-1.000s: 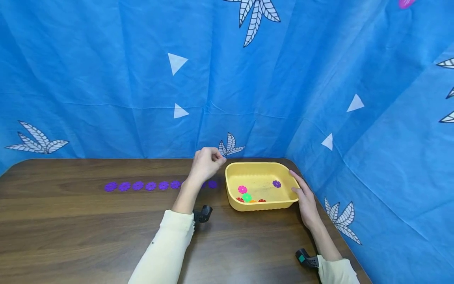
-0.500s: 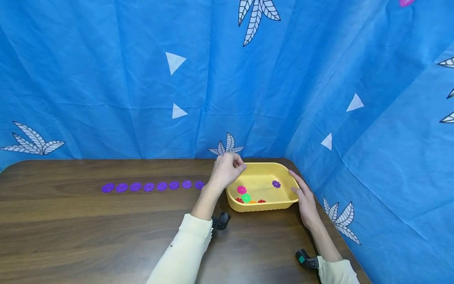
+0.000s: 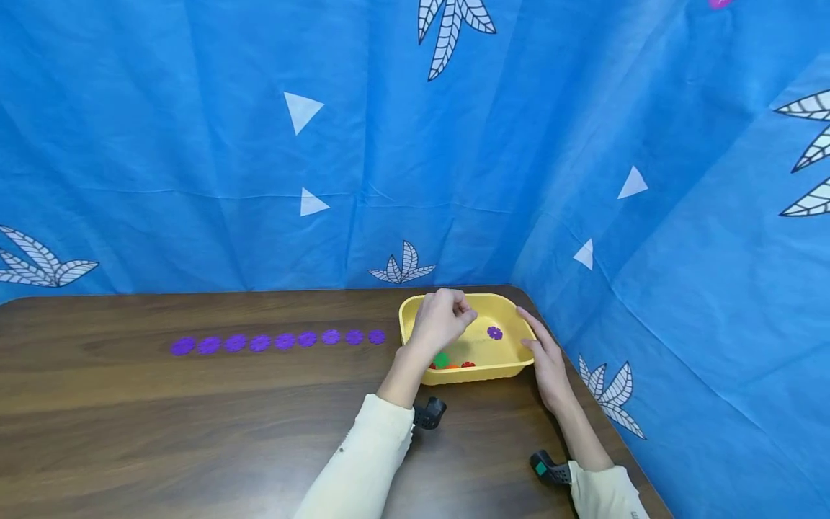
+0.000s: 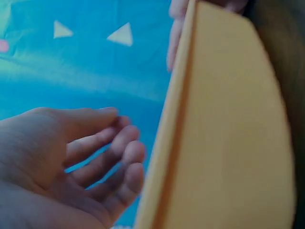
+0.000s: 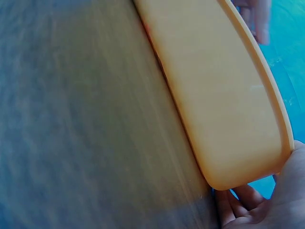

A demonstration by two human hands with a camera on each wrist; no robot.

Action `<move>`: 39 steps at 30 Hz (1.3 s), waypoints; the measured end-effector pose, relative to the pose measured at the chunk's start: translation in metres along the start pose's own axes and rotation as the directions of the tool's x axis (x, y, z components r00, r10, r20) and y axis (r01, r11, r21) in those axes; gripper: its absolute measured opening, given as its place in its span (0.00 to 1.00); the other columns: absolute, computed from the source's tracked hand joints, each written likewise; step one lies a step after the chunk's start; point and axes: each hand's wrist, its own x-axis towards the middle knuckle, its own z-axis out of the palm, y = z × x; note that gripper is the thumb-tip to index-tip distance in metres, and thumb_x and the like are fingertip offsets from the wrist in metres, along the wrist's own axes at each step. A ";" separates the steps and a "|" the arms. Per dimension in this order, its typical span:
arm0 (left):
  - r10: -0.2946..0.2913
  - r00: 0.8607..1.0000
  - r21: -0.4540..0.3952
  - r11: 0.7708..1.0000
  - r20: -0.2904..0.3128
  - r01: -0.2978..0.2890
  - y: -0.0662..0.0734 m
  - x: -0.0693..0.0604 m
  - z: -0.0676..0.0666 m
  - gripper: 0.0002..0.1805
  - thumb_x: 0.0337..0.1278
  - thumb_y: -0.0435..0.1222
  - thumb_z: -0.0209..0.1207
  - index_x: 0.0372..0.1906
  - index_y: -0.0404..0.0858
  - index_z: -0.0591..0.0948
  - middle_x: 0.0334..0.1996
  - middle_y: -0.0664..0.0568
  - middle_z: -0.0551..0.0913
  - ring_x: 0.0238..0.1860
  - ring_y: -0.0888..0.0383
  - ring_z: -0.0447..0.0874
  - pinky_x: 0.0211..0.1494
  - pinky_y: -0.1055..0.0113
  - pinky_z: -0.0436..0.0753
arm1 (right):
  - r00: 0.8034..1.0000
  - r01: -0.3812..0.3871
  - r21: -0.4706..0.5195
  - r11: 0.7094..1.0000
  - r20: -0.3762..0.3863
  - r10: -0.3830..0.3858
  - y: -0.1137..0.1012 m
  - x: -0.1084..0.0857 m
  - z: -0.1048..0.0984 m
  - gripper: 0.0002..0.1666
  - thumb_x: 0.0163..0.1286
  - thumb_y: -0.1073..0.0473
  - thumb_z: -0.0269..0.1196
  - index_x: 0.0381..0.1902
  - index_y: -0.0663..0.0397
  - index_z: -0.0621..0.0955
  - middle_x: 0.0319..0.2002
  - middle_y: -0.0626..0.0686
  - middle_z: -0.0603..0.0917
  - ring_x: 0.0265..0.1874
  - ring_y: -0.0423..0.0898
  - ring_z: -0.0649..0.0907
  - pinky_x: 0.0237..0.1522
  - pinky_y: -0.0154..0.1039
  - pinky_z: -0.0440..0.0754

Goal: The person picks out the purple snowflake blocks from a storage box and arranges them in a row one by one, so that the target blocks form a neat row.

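Note:
My left hand (image 3: 441, 318) hovers over the left part of a yellow plastic tub (image 3: 499, 371). Its fingers are loosely bent with the thumb close to the index finger, and nothing shows between them in the left wrist view. My right hand (image 3: 550, 364) holds the tub's right end, thumb at the rim and other fingers along the outer wall. Inside lie a purple flower-shaped disc (image 3: 495, 333), a green disc (image 3: 442, 359), a red disc (image 3: 468, 365) and part of an orange disc (image 3: 452, 367). The left hand and forearm hide some of the tub's inside.
Several purple flower-shaped discs, among them one disc (image 3: 284, 342), lie in a row on the brown wooden table (image 3: 194, 418), left of the tub. A blue patterned cloth (image 3: 227, 144) hangs behind the table and along its right side.
My left hand has moved right, from above the row's right end to over the tub, uncovering the purple discs there. My right hand stays on the tub. The head view has shifted slightly.

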 end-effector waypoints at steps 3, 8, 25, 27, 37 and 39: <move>0.023 0.999 -0.042 0.999 -0.027 -0.024 0.006 0.003 0.015 0.09 0.67 0.37 0.69 0.29 0.43 0.86 0.26 0.57 0.84 0.28 0.63 0.75 0.35 0.70 0.73 | 1.000 0.000 0.009 1.000 0.004 0.000 -0.001 0.001 0.001 0.32 0.85 0.63 0.46 0.82 0.40 0.66 0.82 0.49 0.63 0.82 0.50 0.59 0.82 0.52 0.55; 0.056 0.996 -0.031 0.998 0.064 -0.054 0.012 0.006 0.042 0.04 0.68 0.37 0.68 0.36 0.42 0.88 0.31 0.54 0.87 0.34 0.61 0.79 0.40 0.71 0.77 | 1.000 0.017 0.044 0.999 -0.002 -0.017 -0.001 0.001 0.002 0.32 0.84 0.65 0.46 0.81 0.41 0.67 0.81 0.49 0.64 0.82 0.50 0.59 0.81 0.56 0.54; -0.069 0.847 0.350 0.926 0.526 -0.142 0.005 0.007 0.066 0.26 0.76 0.50 0.58 0.67 0.38 0.81 0.69 0.50 0.80 0.70 0.51 0.72 0.73 0.62 0.73 | 1.000 0.022 0.041 0.999 0.002 -0.022 0.001 0.002 0.001 0.33 0.83 0.66 0.45 0.81 0.40 0.68 0.81 0.47 0.64 0.82 0.48 0.59 0.76 0.35 0.60; -0.074 0.861 0.344 0.931 0.502 -0.120 0.005 0.007 0.066 0.22 0.74 0.50 0.60 0.57 0.38 0.86 0.55 0.50 0.87 0.60 0.53 0.75 0.63 0.62 0.79 | 1.000 0.019 0.045 0.999 -0.001 -0.019 0.001 0.002 0.001 0.33 0.83 0.66 0.45 0.80 0.40 0.68 0.81 0.47 0.65 0.82 0.48 0.59 0.78 0.41 0.60; -0.102 0.953 0.445 0.895 0.285 -0.037 0.001 0.010 0.065 0.12 0.61 0.31 0.68 0.24 0.39 0.80 0.32 0.50 0.81 0.37 0.54 0.79 0.39 0.63 0.82 | 1.000 0.016 0.045 0.999 -0.001 -0.016 0.000 0.001 0.001 0.32 0.83 0.65 0.45 0.81 0.40 0.68 0.81 0.48 0.64 0.82 0.51 0.60 0.69 0.24 0.63; -0.124 0.952 0.445 0.895 0.278 -0.013 0.001 0.011 0.066 0.08 0.61 0.30 0.68 0.28 0.39 0.82 0.34 0.50 0.84 0.39 0.54 0.81 0.40 0.61 0.83 | 1.000 0.016 0.046 0.999 0.001 -0.016 0.000 0.000 0.000 0.32 0.83 0.65 0.45 0.81 0.40 0.68 0.81 0.48 0.64 0.82 0.51 0.60 0.68 0.22 0.63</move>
